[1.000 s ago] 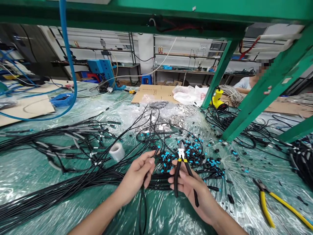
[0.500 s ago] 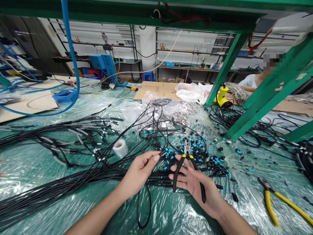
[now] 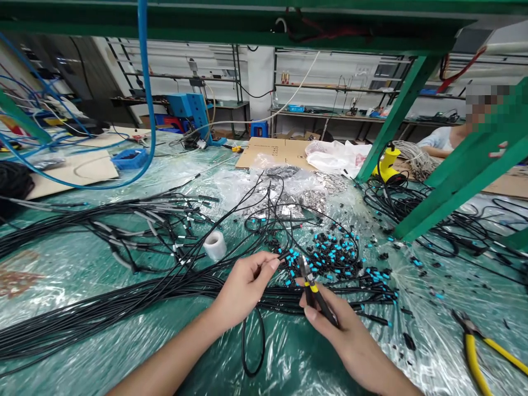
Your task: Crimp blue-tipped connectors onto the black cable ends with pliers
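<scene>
Between thumb and fingers, my left hand [image 3: 247,283] pinches the end of a black cable [image 3: 263,342], whose slack hangs in a loop below the hand. My right hand [image 3: 336,316] is closed around the dark handles of a pair of cutting pliers [image 3: 313,291] with yellow bands. The jaws point up and away, a short way right of the cable end and apart from it. Behind both hands lies a heap of small black pieces with blue parts [image 3: 334,253]. A long bundle of black cables [image 3: 124,305] runs under my left hand.
Yellow-handled pliers [image 3: 470,335] lie at the right. A roll of clear film [image 3: 215,246] stands left of my hands. Green posts [image 3: 445,181] rise on the right, with coiled black cables around their base. A blue hose [image 3: 148,99] hangs at left. A person [image 3: 443,140] sits beyond the posts.
My right hand has turned and closed around the pliers, whose spread handles have come together. My left hand keeps its pinch on the cable end. The whole view has shifted slightly.
</scene>
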`<move>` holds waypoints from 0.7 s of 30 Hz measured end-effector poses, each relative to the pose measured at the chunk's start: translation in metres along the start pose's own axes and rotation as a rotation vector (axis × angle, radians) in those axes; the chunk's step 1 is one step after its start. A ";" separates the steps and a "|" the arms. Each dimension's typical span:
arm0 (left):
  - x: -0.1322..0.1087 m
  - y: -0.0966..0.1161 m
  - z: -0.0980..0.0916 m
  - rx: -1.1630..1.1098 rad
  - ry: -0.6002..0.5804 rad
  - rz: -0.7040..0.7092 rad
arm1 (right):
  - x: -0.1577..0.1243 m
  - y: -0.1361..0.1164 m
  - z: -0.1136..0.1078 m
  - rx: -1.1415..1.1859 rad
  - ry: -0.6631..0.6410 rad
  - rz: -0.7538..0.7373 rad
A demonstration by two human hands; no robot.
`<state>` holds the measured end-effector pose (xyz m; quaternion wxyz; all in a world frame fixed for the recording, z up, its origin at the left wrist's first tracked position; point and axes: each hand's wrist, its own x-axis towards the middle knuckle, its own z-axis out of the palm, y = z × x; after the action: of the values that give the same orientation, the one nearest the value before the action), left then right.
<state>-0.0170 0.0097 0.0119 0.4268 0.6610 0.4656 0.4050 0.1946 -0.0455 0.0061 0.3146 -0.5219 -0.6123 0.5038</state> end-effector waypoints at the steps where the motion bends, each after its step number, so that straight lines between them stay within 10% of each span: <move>1: 0.000 0.001 -0.001 0.020 0.008 0.008 | 0.000 0.000 0.002 -0.061 0.013 -0.019; 21: -0.008 0.009 -0.006 0.278 -0.037 0.206 | -0.009 0.006 0.000 -0.221 0.046 -0.013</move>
<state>-0.0224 0.0011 0.0209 0.2958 0.7653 0.4390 0.3661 0.1991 -0.0542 0.0017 0.2724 -0.5607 -0.6601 0.4191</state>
